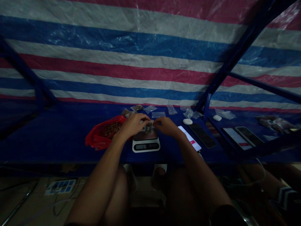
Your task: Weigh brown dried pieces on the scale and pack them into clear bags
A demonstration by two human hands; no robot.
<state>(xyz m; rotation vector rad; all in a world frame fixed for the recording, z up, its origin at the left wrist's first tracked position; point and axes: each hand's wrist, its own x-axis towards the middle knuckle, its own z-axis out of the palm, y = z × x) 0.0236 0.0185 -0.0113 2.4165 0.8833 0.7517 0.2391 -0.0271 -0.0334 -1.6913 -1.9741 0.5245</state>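
A white digital kitchen scale [146,147] stands on the blue table, its display facing me. On its dark plate sits a small cup-like container [148,127] with brownish contents. My left hand [137,124] reaches over the plate from the left, fingers curled and closed at the container's rim. From the other side comes my right hand [166,125], thumb and fingers pinched together just right of the container. Whatever either hand holds is too small and dim to make out. Left of the scale lies an open red plastic bag [96,136] holding many small brown pieces [112,129].
Behind the scale lie filled small bags [137,108] and clear plastic bags [158,115]. To the right are a lit phone [191,139], a dark phone [202,135] and a white case [187,121]. Blue metal bars [207,100] frame the table; another person's arm [261,179] shows at right.
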